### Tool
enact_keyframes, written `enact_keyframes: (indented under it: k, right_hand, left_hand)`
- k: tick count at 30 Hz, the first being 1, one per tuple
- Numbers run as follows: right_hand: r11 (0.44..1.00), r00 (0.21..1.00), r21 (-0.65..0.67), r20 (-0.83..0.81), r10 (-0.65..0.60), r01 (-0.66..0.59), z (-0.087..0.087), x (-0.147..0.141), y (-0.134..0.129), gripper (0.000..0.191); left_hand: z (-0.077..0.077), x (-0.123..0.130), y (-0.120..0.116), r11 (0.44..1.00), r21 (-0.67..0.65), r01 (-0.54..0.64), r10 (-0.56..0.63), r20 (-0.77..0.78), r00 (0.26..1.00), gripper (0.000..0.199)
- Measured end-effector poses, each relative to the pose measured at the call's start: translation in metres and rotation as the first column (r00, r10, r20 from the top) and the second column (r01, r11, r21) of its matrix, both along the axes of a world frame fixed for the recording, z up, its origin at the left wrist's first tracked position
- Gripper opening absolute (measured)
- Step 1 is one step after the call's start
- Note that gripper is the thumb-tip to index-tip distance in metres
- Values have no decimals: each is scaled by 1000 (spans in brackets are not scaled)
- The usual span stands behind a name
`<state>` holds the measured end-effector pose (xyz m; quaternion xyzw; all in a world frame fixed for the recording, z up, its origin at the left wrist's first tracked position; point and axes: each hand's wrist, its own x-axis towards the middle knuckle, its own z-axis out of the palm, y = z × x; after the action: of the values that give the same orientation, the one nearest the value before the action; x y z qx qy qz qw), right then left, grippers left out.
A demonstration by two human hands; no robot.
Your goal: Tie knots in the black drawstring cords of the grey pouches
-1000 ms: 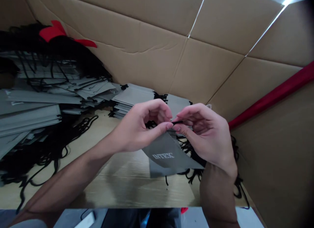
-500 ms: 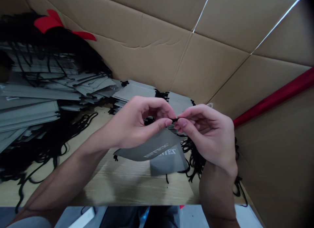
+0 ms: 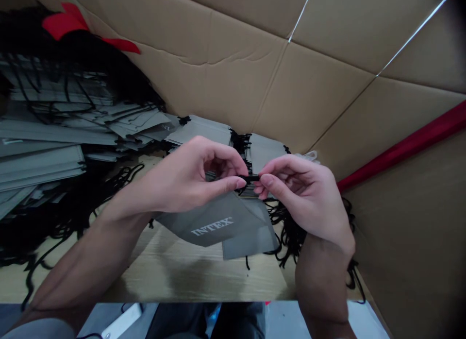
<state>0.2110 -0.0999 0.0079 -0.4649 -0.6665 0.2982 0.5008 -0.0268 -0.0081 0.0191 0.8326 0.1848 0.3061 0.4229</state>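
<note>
Cardboard walls (image 3: 233,81) fill the top and right of the frame, closing in a wooden table (image 3: 182,276). Grey pouches lie in stacks (image 3: 47,135) at upper left, flat so they pile neatly, with loose black cords (image 3: 73,217) spilling below them. At centre, a grey pouch (image 3: 214,225) hangs above the table, its print facing up. The left hand (image 3: 189,181) and right hand (image 3: 306,198) meet above it, fingers curled, each pinching an end of the pouch's short black cord (image 3: 249,178), pulled taut between them.

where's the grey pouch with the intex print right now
In the head view the grey pouch hangs mid-frame, under the left hand and right hand, above the wooden table.
</note>
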Motion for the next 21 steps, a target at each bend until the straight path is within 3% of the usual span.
enact_keyframes:
  k: [3,4,6,11,14,17,21]
  right_hand:
    - [995,962,-95,271,36,-10,-10,8,16,5]
    - [993,902,-120,430,38,15,-17,8,24,7]
    - [969,652,-232,748,123,84,-33,2,41,15]
    - [919,468,-382,833,296,99,-84,-34,76,15]
    - [892,386,-436,847,364,116,-106,-50,87,18]
    - [882,336,-457,854,398,116,-116,-54,93,26]
    - [886,329,-458,849,413,69,-121,-50,98,28]
  left_hand:
    - [3,-10,4,998,54,-43,49,-106,993,20]
    - [3,-13,5,996,71,-50,60,-140,988,21]
    - [5,-18,7,992,117,-50,72,-190,979,22]
    - [8,-23,12,990,138,4,33,-266,963,20]
    - [4,-29,18,983,185,4,55,-316,947,20]
    - [-2,-38,25,967,256,23,84,-400,913,18]
    - [-6,-48,30,955,288,73,96,-532,841,15]
